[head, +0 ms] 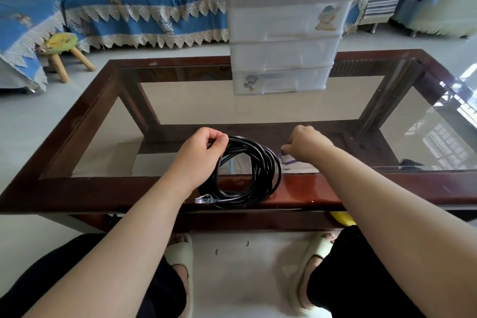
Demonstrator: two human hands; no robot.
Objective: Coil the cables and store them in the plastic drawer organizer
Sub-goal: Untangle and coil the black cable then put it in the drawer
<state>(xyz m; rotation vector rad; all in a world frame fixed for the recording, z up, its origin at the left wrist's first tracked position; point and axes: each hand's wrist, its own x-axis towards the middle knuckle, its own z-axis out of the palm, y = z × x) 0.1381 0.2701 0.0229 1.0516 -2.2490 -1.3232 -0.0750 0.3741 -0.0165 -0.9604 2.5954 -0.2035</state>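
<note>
A black network cable (247, 173) lies wound in a coil at the near edge of the glass-topped table (77, 137), its clear plug (204, 199) sticking out at the lower left. My left hand (204, 148) grips the top left of the coil. My right hand (305, 143) hovers just right of the coil with fingers curled; I cannot tell whether it pinches anything. The white plastic drawer organizer (286, 26) stands at the table's far side, its three drawers closed and its open top tray divided into compartments.
A blue-covered sofa (134, 8) runs along the back, with a small green stool (63, 50) on the floor at the left. Papers (294, 162) show under the glass near my right hand. My knees and slippered feet are below the table edge.
</note>
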